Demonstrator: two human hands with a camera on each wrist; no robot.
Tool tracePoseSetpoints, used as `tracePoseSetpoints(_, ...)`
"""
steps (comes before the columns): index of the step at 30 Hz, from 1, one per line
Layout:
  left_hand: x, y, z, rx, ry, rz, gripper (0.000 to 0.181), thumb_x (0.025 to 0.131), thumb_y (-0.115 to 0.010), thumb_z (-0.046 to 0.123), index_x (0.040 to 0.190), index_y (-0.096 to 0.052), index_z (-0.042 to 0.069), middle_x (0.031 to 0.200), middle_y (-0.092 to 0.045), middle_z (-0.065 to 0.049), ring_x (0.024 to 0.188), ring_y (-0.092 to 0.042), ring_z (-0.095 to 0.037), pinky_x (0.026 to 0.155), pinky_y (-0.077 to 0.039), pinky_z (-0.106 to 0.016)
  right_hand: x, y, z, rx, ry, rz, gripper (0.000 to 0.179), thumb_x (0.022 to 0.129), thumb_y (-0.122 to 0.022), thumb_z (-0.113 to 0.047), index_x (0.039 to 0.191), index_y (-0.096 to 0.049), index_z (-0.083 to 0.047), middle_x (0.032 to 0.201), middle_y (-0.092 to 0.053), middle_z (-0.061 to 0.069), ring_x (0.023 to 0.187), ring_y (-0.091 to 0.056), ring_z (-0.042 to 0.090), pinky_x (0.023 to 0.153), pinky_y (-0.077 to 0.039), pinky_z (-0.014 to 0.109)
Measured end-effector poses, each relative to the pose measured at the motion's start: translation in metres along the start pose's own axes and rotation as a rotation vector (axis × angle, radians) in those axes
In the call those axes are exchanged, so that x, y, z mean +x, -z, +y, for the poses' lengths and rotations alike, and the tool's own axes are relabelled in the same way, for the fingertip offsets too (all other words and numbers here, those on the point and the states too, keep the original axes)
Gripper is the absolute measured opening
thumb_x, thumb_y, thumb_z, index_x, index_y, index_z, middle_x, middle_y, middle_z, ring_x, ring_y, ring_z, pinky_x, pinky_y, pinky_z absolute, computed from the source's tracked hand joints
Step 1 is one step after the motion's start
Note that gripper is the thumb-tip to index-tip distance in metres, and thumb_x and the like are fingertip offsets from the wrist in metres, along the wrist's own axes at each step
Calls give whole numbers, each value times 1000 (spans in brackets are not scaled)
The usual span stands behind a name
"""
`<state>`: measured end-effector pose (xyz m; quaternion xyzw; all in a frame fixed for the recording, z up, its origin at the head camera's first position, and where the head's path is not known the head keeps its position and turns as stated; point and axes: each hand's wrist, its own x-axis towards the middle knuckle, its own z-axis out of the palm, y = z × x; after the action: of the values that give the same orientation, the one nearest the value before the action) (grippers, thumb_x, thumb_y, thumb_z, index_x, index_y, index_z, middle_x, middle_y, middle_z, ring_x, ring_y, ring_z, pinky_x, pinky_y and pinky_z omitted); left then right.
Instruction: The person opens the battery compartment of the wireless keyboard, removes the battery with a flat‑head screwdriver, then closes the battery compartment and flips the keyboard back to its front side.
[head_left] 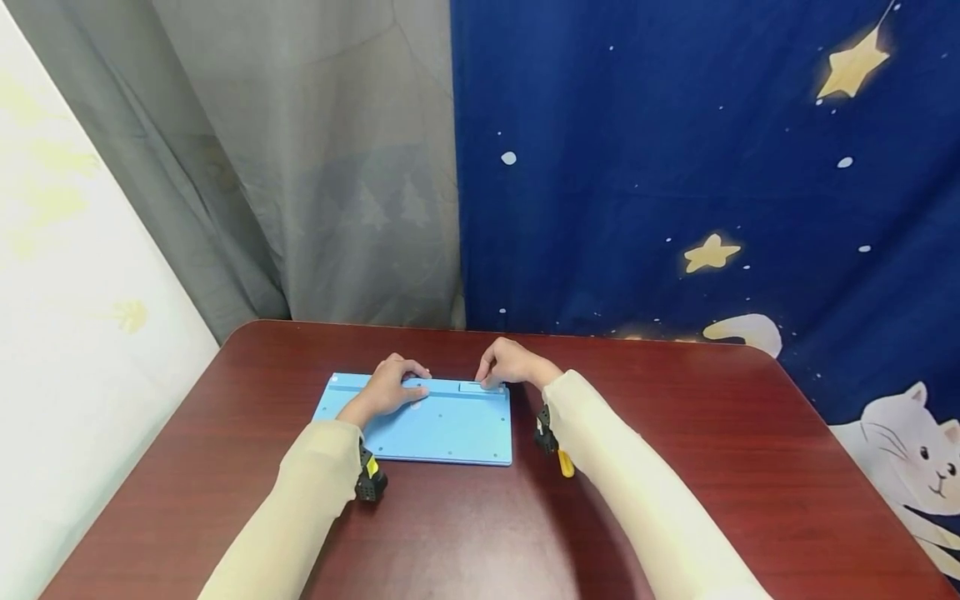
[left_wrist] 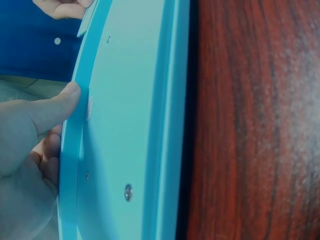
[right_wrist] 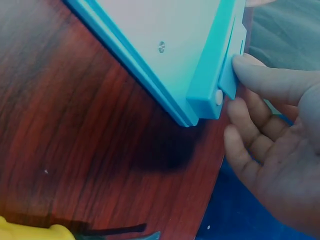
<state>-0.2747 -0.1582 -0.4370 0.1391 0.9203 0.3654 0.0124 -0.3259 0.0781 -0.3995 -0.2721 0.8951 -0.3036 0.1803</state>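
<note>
A light blue keyboard (head_left: 457,429) lies face down on the table, its screw-dotted underside up. My left hand (head_left: 388,387) grips its far raised edge, thumb on the top side and fingers curled behind, as the left wrist view shows. At the right end of that edge, my right hand (head_left: 514,364) pinches a small blue battery cover (right_wrist: 230,75) with thumb and fingers. The cover stands tilted a little away from the edge in the right wrist view. Inside the battery compartment nothing can be made out.
A yellow-handled screwdriver (right_wrist: 35,232) lies on the reddish-brown table (head_left: 420,533) to the keyboard's right, partly hidden under my right forearm in the head view. Grey and dark blue curtains (head_left: 570,208) hang behind the table's far edge. A white wall (head_left: 82,275) stands at left.
</note>
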Motion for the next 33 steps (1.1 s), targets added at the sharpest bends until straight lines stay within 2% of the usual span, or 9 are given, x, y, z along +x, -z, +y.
tracePoseSetpoints(8, 1, 0, 2, -11, 13, -13, 19, 82, -69, 12, 101, -67, 6, 99, -51, -11, 93, -42, -24, 78, -40, -38, 3, 4, 8, 36, 25, -50, 7, 77, -69, 3, 82, -72, 0, 80, -68, 5, 68, -56, 10, 64, -48, 24)
tracePoseSetpoints(16, 2, 0, 2, -14, 16, -12, 19, 83, -68, 13, 101, -67, 7, 101, -51, -11, 94, -42, -24, 78, -39, -38, 4, 3, 14, 126, -48, -64, 10, 78, -69, 1, 87, -72, -1, 76, -68, 4, 65, -56, 12, 67, -49, 31)
tracePoseSetpoints(24, 0, 0, 1, -18, 13, -8, 19, 83, -68, 12, 100, -67, 6, 101, -51, -12, 94, -42, -25, 78, -40, -40, 5, 2, 15, 151, -75, -79, 11, 78, -70, -2, 89, -72, -1, 76, -68, 3, 66, -55, 12, 68, -49, 36)
tracePoseSetpoints(33, 1, 0, 3, -11, 12, -12, 20, 82, -69, 13, 101, -67, 6, 100, -51, -11, 93, -42, -25, 77, -40, -38, 5, 7, 11, 143, -67, -112, 10, 79, -67, 0, 84, -73, -6, 82, -68, 2, 72, -57, 13, 68, -49, 29)
